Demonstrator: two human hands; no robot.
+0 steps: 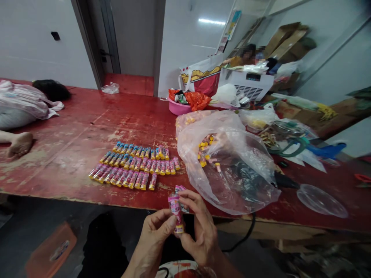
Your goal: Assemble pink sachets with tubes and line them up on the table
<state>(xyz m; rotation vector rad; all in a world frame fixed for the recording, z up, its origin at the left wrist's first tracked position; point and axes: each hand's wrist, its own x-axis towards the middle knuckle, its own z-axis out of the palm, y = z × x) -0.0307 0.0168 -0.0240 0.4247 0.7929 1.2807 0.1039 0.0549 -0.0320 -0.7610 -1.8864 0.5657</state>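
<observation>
While both hands' fingers (169, 227) pinch it, the pink tube (176, 208) stands between them.

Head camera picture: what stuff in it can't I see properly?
- Head view: small print on the pink tube, too small to read.
- Head view: much of the second wrapper, behind the pink tube and right hand.
- Head view: how many yellow-ended pieces there are; cloudy plastic bag folds hide some.
- Head view: part of the person lying down, cut off by the left edge.
</observation>
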